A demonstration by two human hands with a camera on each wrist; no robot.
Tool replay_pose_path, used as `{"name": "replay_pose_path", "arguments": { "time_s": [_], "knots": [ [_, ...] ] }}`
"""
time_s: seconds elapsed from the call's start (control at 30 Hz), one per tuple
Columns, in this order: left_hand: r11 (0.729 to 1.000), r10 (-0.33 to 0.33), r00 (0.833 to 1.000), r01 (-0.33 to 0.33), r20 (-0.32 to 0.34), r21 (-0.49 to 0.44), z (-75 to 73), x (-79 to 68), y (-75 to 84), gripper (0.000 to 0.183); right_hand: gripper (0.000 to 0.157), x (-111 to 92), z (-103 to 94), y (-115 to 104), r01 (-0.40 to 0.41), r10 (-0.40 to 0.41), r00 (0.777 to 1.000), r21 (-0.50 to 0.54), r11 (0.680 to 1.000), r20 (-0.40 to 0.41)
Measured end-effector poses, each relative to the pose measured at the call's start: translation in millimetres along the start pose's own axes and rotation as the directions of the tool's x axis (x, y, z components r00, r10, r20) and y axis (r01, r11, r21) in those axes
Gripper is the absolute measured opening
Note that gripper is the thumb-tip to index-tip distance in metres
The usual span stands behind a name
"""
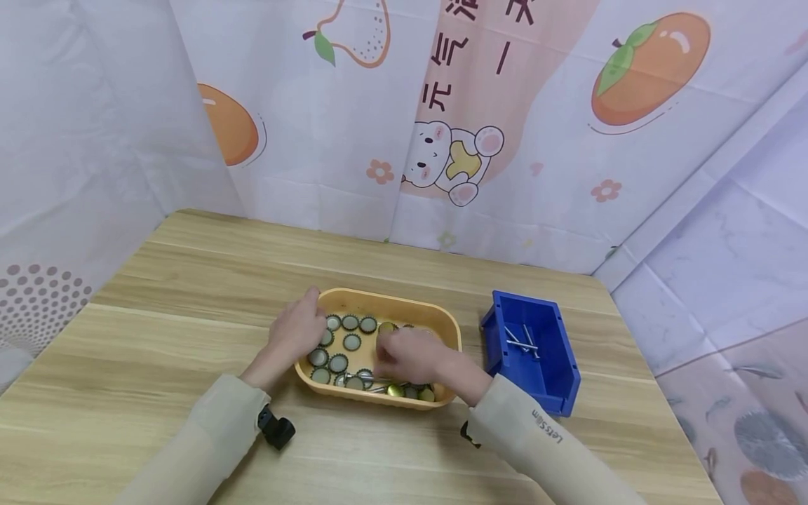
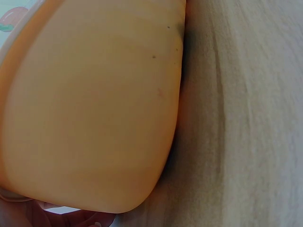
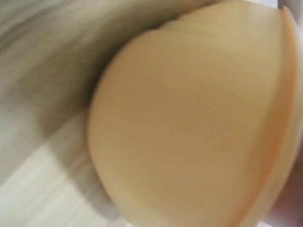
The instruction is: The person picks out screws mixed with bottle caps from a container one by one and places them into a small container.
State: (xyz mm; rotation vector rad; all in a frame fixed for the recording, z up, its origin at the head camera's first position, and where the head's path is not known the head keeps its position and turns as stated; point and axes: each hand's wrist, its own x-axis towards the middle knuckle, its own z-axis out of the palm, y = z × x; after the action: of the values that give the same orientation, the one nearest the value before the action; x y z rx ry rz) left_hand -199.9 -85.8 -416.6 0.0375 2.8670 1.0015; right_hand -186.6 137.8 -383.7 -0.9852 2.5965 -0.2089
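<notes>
Yellow Tray: Both Hands Engaged, Spill and Mix-up Hazards

Your yellow tray [image 1: 391,306] sits on the table [image 1: 189,315], near its middle, with bottle caps [image 1: 338,362] spread over its floor. Your hands are apart. Your left hand [image 1: 298,326] grips the rim at the tray's left end. Your right hand [image 1: 410,354] reaches down inside the tray among the caps; its fingertips are hidden and blurred, so whether they pinch anything cannot be told.

Note the tray rods [image 1: 379,379]: thin metal pieces lying along the near wall, crossed with caps, a gold cap [image 1: 395,391] beside them. If your right fingers close there without a clear sight line (your own hand blocks the view), they may take a cap along with a rod, or slip off the thin shank.

Caution: should your left hand press down or pull on the rim, the tray may tip or slide, shifting the caps and burying the rods.

To the right stands the blue bin [image 1: 549,368], holding several bin rods [image 1: 521,344]. Your right sleeve [image 1: 536,435] passes close to its near end; a wide elbow swing could knock it.
</notes>
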Motion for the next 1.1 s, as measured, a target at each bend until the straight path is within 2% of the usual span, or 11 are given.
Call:
{"name": "replay_pose_path", "arguments": {
  "time_s": [0.3, 0.43, 0.57, 0.73, 0.87, 1.1],
  "knots": [
    [1.0, -0.004, 1.0, 0.004, 0.0, 0.004, -1.3, -0.6, -0.9, 0.025, 0.018, 0.5, 10.9, -3.8, 0.055, -0.057, 0.995, 0.026, 0.998, 0.086],
    [1.0, -0.006, 1.0, 0.006, 0.003, -0.001, -1.4, -0.9, -0.4, 0.025, 0.016, -0.1, 12.4, -6.3, 0.067, -0.066, 0.994, -0.017, 0.998, 0.087],
    [1.0, -0.011, 1.0, 0.011, 0.003, -0.005, -0.9, -0.8, 0.5, 0.024, 0.013, -1.3, 15.2, -8.1, 0.047, -0.043, 0.996, -0.063, 0.997, 0.074],
    [1.0, -0.014, 1.0, 0.014, -0.001, -0.001, -0.8, -0.4, 0.4, 0.023, 0.007, -2.4, 18.3, -7.6, -0.009, 0.011, 0.998, -0.036, 0.999, 0.065],
    [1.0, -0.013, 1.0, 0.013, 0.001, -0.004, -0.6, -0.5, 0.6, 0.025, 0.005, -2.9, 18.9, -6.2, -0.017, 0.018, 0.998, -0.011, 1.0, 0.063],
    [1.0, -0.009, 1.0, 0.009, 0.001, -0.005, -0.3, -0.4, 0.2, 0.025, 0.013, -3.7, 13.3, -6.7, 0.016, -0.009, 0.997, -0.09, 0.996, 0.081]
  ]
}}
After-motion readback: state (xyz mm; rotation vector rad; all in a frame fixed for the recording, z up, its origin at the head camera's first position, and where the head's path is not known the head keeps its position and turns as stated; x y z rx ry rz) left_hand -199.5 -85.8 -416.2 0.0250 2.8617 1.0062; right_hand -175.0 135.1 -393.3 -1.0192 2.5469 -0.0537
